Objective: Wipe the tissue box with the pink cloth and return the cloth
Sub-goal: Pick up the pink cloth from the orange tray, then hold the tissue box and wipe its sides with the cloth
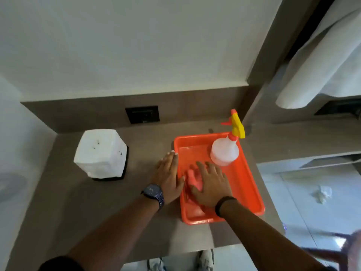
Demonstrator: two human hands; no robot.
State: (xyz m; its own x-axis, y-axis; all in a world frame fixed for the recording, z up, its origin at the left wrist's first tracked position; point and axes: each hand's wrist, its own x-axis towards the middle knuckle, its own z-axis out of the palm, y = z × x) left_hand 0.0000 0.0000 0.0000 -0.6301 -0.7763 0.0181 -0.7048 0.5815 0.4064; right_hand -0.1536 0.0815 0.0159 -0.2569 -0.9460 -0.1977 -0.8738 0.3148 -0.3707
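The white tissue box (pixel 101 154) stands on a dark base at the left of the brown counter. The pink cloth (pixel 192 179) lies in the orange tray (pixel 248 184), mostly covered by my right hand (pixel 212 184), which lies flat on it with fingers spread. My left hand (pixel 169 175) rests flat on the counter against the tray's left rim, fingers apart, a watch on its wrist. Both hands are well to the right of the tissue box.
A clear spray bottle (pixel 224 151) with a yellow and orange head stands in the tray's far right corner. A dark wall socket (pixel 142 114) sits behind. The counter edge runs along the right, with floor and crumpled paper (pixel 322 193) below. White towels (pixel 320 61) hang upper right.
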